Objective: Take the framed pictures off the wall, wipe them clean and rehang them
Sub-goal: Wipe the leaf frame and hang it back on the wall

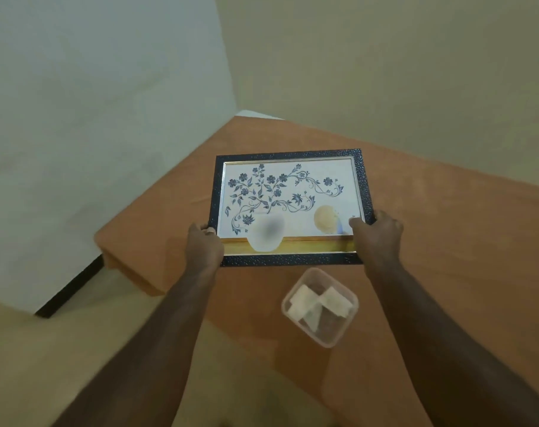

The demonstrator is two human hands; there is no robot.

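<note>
Support surface: table [447, 241] under an orange cloth [176, 217], pushed into the room corner, cloth hanging over the near-left edge. Directly on it: one clear plastic container [339, 335], square with rounded corners, near the front edge. White folded wipes [306, 298] sit inside it.

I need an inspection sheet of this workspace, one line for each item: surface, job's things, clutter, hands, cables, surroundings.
Surface: table under an orange cloth, set in a room corner.
Job's things: framed picture, dark speckled frame, blue flower drawing, face up over the cloth; whether it rests on the cloth cannot be told.
Clutter: clear plastic container on the cloth, near the frame's lower edge, holding white folded wipes.
Hands: left hand grips the frame's lower left corner; right hand grips the lower right corner.
Cables: nothing seen.
Surroundings: pale walls; dark skirting strip at the floor.
</note>
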